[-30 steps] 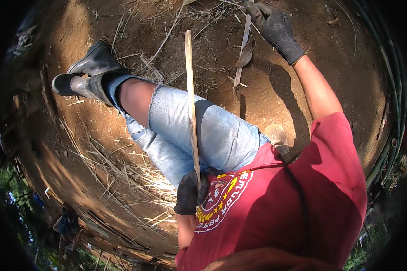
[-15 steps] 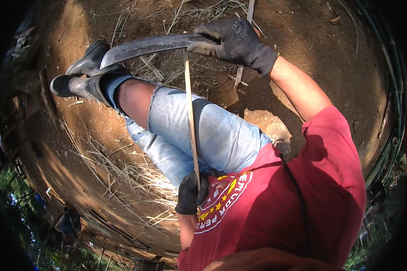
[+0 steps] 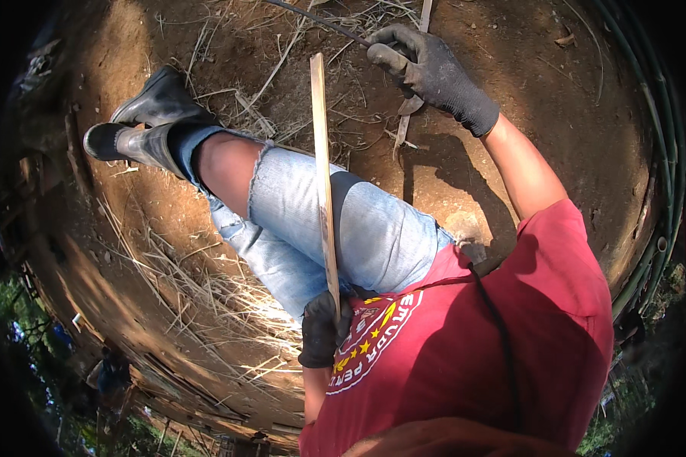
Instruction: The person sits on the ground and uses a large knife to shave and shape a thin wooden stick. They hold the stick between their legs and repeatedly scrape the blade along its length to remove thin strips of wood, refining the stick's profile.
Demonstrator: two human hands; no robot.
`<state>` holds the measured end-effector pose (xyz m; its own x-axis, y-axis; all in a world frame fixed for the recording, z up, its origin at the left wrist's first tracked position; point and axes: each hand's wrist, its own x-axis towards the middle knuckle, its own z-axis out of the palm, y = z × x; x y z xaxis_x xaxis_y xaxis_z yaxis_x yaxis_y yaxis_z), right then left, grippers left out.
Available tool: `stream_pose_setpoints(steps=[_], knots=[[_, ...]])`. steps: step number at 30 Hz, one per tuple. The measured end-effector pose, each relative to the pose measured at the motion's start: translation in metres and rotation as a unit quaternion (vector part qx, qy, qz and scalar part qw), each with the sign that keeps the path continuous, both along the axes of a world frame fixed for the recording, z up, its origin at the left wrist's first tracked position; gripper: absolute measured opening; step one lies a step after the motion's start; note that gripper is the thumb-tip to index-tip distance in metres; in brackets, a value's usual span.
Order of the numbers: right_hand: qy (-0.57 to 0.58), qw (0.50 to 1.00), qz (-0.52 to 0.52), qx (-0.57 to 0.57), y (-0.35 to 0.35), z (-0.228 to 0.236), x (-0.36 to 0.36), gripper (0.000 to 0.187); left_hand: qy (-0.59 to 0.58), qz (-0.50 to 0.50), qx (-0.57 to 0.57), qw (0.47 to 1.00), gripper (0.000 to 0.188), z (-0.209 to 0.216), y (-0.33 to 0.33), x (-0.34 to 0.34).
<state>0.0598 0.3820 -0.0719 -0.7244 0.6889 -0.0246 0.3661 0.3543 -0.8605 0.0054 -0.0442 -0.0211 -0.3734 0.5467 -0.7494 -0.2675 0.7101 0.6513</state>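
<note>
My left hand (image 3: 324,329), in a dark glove, is closed round the lower end of a pale split-wood or bamboo strip (image 3: 324,175) near my belly. The strip stands slanted across my jeans, its upper end bare. In my gloved right hand (image 3: 434,75), up and to the right, is a machete (image 3: 320,23). Its blade shows almost edge-on as a thin dark line running up and left to the picture's upper edge, apart from the strip. The butt of its handle peeks out below my palm; the rest of the handle is hidden by my fingers.
My legs in torn jeans (image 3: 282,190) and dark boots (image 3: 156,103) stretch left over brown soil. Shavings and thin strips (image 3: 229,297) litter the ground. Another pale strip (image 3: 404,126) lies beyond my right hand. Green bamboo poles (image 3: 667,152) curve along the right edge.
The machete has come away from the strip's upper end and turned from broadside to edge-on. My right hand has shifted right. The strip's upper end has risen; my left hand stays put.
</note>
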Motion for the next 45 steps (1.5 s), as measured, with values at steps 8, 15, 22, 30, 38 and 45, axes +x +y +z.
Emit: stream_pose_setpoints(steps=[8,15,22,30,38,45], knots=[[0.134,0.979,-0.013,-0.152,-0.002,-0.003,-0.011,0.036,0.287,-0.155,0.016,0.945,0.025,-0.009,-0.001,0.011],[-0.021,0.992,-0.034,-0.116,-0.012,-0.005,-0.023,0.064,0.059,0.036,0.002,0.998,0.047,0.005,0.011,0.008],[-0.049,0.992,0.022,-0.114,-0.023,-0.011,-0.036,0.060,-0.040,0.146,0.017,0.988,0.050,0.008,0.012,0.014],[-0.104,0.978,0.050,-0.171,-0.026,-0.011,-0.020,0.054,-0.092,0.147,0.044,0.984,0.047,-0.004,0.003,0.007],[-0.003,0.982,0.190,0.019,-0.049,-0.035,-0.003,0.050,-0.030,0.073,0.043,0.996,0.050,0.000,0.008,0.002],[-0.052,0.959,0.275,-0.038,-0.083,-0.006,0.008,0.058,0.147,-0.077,-0.007,0.986,0.053,0.003,0.013,0.003]])
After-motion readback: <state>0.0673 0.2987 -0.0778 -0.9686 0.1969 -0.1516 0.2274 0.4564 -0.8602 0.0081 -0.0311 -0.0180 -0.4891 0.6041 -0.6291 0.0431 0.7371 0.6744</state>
